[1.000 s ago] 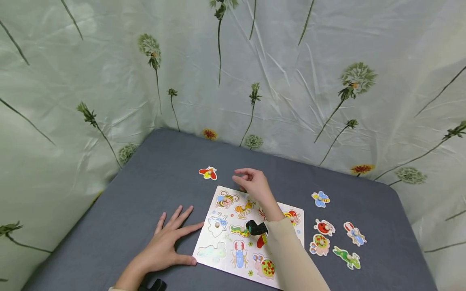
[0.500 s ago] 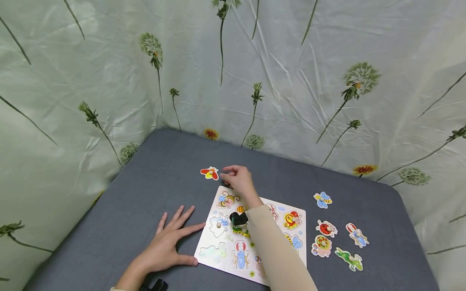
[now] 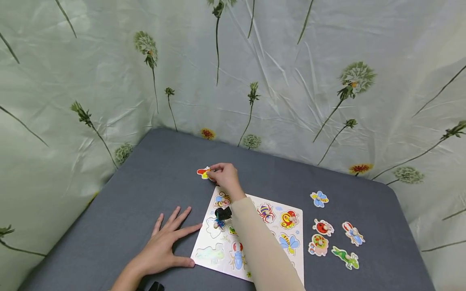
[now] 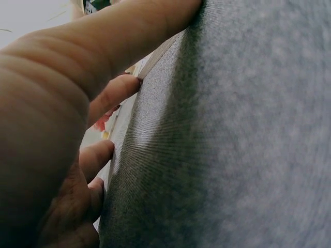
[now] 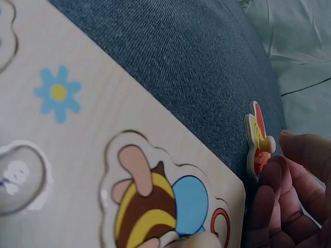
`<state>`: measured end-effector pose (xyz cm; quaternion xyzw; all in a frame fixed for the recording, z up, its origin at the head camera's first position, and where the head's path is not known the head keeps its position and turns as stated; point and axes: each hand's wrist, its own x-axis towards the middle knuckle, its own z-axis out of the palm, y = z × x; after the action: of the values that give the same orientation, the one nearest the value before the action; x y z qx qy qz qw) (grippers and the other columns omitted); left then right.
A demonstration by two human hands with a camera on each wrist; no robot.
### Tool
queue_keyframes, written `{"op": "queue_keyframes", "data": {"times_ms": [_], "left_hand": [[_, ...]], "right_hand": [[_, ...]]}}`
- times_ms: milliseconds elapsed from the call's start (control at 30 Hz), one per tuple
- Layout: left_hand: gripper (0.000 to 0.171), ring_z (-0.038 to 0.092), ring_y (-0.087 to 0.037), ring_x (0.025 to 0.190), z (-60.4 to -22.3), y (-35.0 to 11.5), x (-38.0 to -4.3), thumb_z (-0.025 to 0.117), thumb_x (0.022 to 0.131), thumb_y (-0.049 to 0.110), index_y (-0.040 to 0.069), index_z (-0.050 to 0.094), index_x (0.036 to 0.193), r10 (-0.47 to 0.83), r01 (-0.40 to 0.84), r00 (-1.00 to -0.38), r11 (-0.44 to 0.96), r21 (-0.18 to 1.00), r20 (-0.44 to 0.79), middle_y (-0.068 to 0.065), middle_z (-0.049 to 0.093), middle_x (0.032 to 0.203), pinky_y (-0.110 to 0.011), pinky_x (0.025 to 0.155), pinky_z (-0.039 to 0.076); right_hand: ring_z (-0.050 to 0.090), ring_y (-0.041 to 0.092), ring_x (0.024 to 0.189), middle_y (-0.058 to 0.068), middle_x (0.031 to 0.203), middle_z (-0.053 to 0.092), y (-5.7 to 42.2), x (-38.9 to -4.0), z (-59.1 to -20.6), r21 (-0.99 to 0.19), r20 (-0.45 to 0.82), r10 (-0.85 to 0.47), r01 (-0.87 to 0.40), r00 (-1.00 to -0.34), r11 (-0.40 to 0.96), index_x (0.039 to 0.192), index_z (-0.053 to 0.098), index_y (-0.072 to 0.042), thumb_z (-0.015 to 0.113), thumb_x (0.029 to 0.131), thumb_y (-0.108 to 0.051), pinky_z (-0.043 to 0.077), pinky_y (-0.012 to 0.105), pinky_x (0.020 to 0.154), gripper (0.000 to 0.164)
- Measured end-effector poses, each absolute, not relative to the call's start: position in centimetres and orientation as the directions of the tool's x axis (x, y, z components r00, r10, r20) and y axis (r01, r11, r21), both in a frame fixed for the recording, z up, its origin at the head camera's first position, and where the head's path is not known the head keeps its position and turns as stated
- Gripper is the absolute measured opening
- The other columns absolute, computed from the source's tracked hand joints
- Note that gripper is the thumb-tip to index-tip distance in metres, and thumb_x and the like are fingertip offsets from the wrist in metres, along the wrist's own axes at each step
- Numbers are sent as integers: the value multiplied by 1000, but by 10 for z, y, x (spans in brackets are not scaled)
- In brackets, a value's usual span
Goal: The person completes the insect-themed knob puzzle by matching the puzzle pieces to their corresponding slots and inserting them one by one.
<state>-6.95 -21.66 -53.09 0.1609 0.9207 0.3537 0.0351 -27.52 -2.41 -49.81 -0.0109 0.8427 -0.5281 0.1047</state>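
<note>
My right hand (image 3: 226,178) reaches over the far left corner of a peg puzzle board (image 3: 298,258). Its thumb and fingers are right at the wooden knob (image 5: 269,144) of a red and yellow winged-insect puzzle piece (image 3: 202,172), with a small gap showing between thumb and knob in the right wrist view. That piece lies on the grey tabletop just beyond the board. Spread wide on the table, my left hand (image 3: 162,244) touches the board's left edge with thumb and index fingertip. My right sleeve hides part of the board.
Several loose knobbed pieces lie right of the board: a blue-winged bee (image 3: 319,199), a ladybug (image 3: 323,227), a snail (image 3: 318,245), a stag beetle (image 3: 353,233) and a green insect (image 3: 346,257). A flower-printed curtain (image 3: 276,81) hangs behind the table (image 3: 145,178).
My right hand has moved left across the far edge of the board to the red and yellow insect piece. My left hand has stayed at the board's left edge.
</note>
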Motion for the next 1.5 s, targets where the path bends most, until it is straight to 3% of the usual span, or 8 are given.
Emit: {"op": "queue_keyframes", "data": {"times_ms": [267, 600, 767, 1500], "left_hand": [[91, 19, -47, 165, -531, -216, -69, 91, 66, 69, 47, 62, 149, 324, 269, -945, 699, 663, 41, -3, 31, 178, -76, 123, 1], [91, 19, -47, 165, -532, -217, -71, 91, 67, 69, 49, 60, 150, 331, 270, -943, 695, 666, 37, -2, 30, 179, -76, 123, 0], [91, 19, -47, 165, -530, -218, -72, 92, 67, 67, 49, 60, 150, 331, 275, -943, 698, 661, 42, -3, 30, 178, -75, 124, 0], [91, 19, -46, 166, -532, -218, -71, 93, 66, 65, 48, 61, 149, 329, 272, -944, 705, 655, 38, -2, 30, 179, -75, 123, 1]], "right_hand": [[56, 8, 63, 1, 76, 74, -31, -275, -495, -842, -172, -82, 103, -982, 530, 100, 84, -8, 85, 91, -17, 42, 20, 59, 13], [67, 16, 78, -4, 91, 81, -36, -272, -497, -750, -143, -6, 104, -990, 653, 93, 85, -22, 88, 88, -31, 49, 29, 72, 11], [68, 18, 79, -3, 90, 81, -37, -272, -495, -745, -127, 15, 106, -992, 658, 89, 84, -20, 90, 86, -31, 50, 31, 73, 13], [68, 19, 73, -3, 85, 80, -44, -271, -499, -726, -106, 49, 111, -993, 678, 84, 82, -19, 87, 86, -27, 49, 32, 64, 10]]}}
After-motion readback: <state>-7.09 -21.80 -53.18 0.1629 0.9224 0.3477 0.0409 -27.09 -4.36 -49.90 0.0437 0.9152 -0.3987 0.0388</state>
